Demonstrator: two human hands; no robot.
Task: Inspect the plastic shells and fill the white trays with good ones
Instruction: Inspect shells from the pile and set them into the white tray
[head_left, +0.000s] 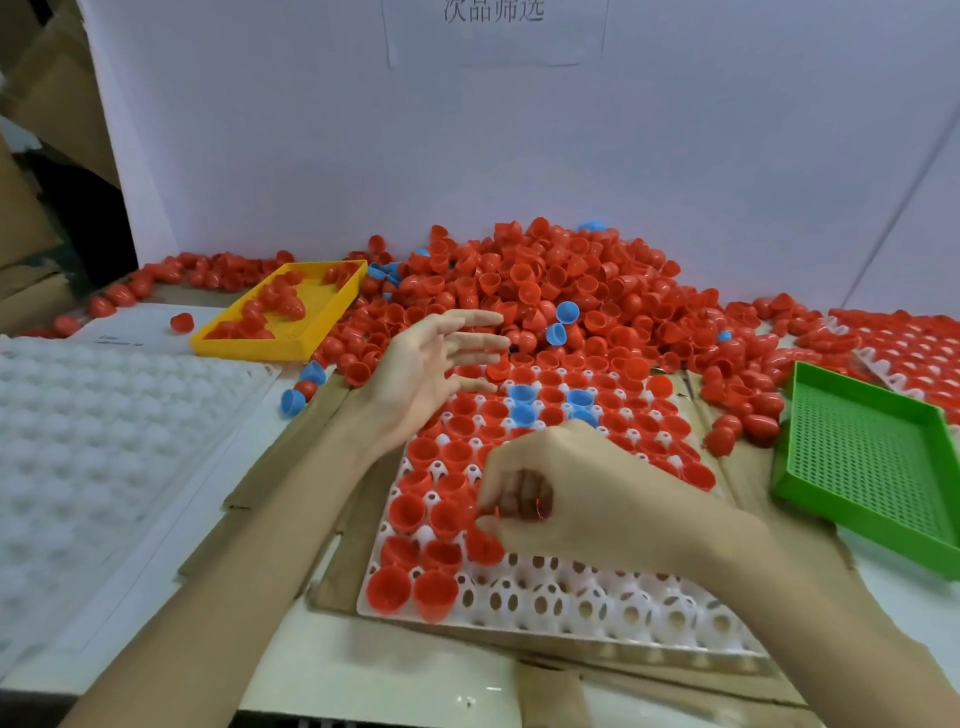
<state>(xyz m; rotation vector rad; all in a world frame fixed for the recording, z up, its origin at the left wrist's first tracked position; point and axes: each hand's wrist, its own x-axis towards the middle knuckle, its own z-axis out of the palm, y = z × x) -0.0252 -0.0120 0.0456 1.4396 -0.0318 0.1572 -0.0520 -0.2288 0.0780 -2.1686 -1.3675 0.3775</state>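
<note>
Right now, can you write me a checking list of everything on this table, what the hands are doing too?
Surface: table with flattened cardboard under the work.
Job's things: white tray partly filled with red shells, a few blue; near rows bare. Big pile of red shells behind. Spare white tray at left.
Clutter: yellow basket holding some red shells; green basket; loose blue shell.
Hands: left hand spread open at the pile's edge; right hand pinches a red shell over the tray.
Cables: nothing seen.
Surroundings: white wall with paper sign; cardboard boxes at left.
</note>
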